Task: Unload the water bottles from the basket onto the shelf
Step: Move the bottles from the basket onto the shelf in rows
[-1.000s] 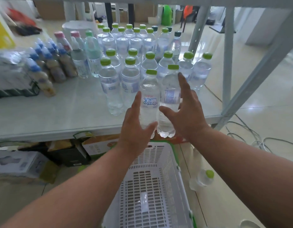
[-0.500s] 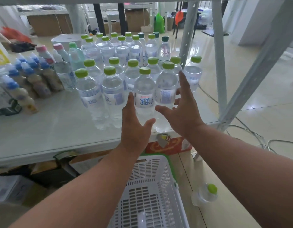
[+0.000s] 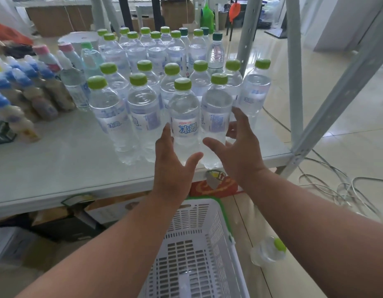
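Two clear water bottles with green caps stand at the shelf's (image 3: 57, 168) front edge, at the right end of the front row. My left hand (image 3: 172, 168) wraps the blue-labelled bottle (image 3: 184, 117) from the left, thumb in front of its base. The neighbouring bottle (image 3: 216, 110) is loosely gripped from the right by my right hand (image 3: 240, 151). Several more green-capped bottles (image 3: 141, 100) stand in rows behind. The white basket (image 3: 220, 214) with a green rim sits below the shelf edge, between my forearms. Its floor is mostly bare slats.
Blue-capped and pink-capped drink bottles (image 3: 33, 89) crowd the shelf's left side. Grey shelf posts (image 3: 296, 82) rise at the right. One green-capped bottle (image 3: 269, 252) lies on the floor right of the basket, cables (image 3: 347, 190) beyond it. Cardboard boxes (image 3: 113, 211) sit under the shelf.
Both hands have carried the two bottles from in front of the shelf edge forward onto the shelf, into line with the front row. The camera has come closer.
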